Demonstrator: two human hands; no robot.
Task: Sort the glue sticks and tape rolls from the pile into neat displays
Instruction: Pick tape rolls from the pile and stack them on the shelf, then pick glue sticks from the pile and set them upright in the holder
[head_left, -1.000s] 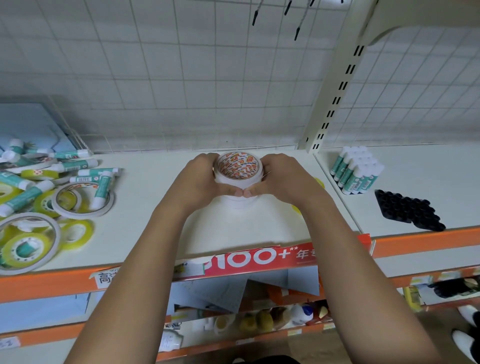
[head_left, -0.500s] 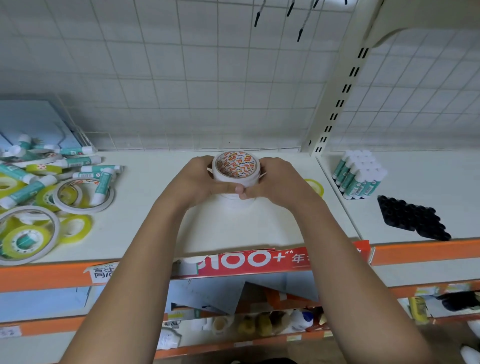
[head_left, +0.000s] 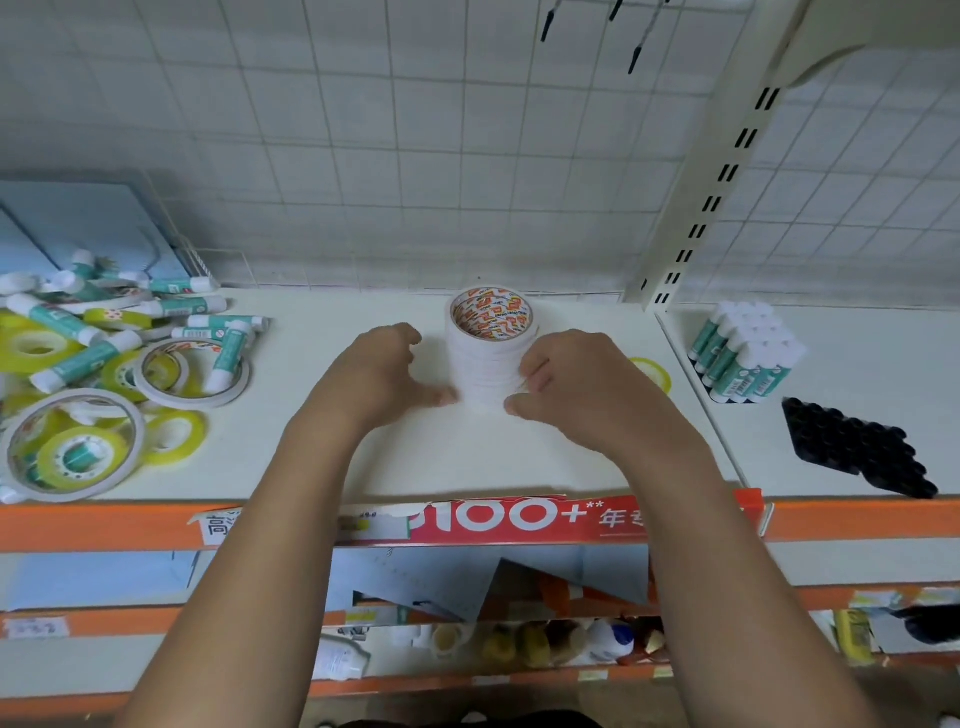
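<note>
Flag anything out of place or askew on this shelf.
One yellow tape roll lies alone behind the right hand, apart from the white tape stack. The black tray sits diagonally. The red label strip looks torn at left.

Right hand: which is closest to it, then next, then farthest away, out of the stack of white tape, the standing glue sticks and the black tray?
1. Stack of white tape: right beside the right hand, on its left side.
2. Standing glue sticks: farther off to the right, toward the back.
3. Black tray: farthest, to the right and toward the front.
</note>
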